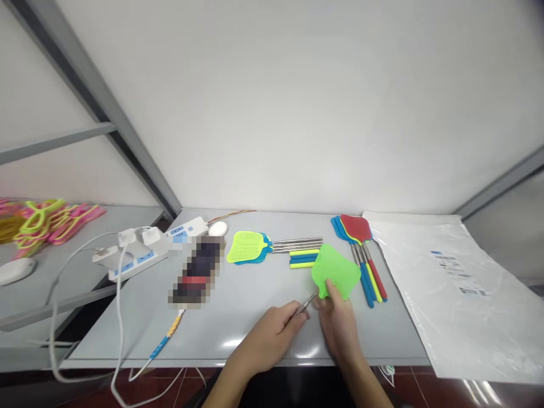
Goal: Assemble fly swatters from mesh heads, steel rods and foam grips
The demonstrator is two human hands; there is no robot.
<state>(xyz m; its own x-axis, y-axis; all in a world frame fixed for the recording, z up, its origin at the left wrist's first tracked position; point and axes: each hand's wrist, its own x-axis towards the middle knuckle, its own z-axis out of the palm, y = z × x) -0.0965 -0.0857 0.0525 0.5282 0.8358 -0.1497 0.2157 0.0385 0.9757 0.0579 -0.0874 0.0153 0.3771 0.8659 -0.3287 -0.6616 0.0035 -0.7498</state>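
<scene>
My left hand (274, 334) is closed round a thin metal rod (306, 303), whose tip points up and right. In my right hand (339, 323) is a green fly swatter head (335, 272), gripped near its narrow neck. The rod's tip is close to that neck; I cannot tell whether they touch. Behind my hands lie short yellow and blue handle grips (302, 258), partly covered by the green head. Left of them, yellow and blue swatter heads (246, 247) are stacked, with several metal rods (297, 245) beside them. Swatters with red, yellow and blue handles (369, 277) lie at the right.
A white plastic bag (459, 294) covers the table's right end. Power strips (140, 258) with plugs and white cables stand at the left, near a blurred-out phone-like object (198, 272) and a white round item (218, 229). Colourful cords (51, 221) lie on the neighbouring table.
</scene>
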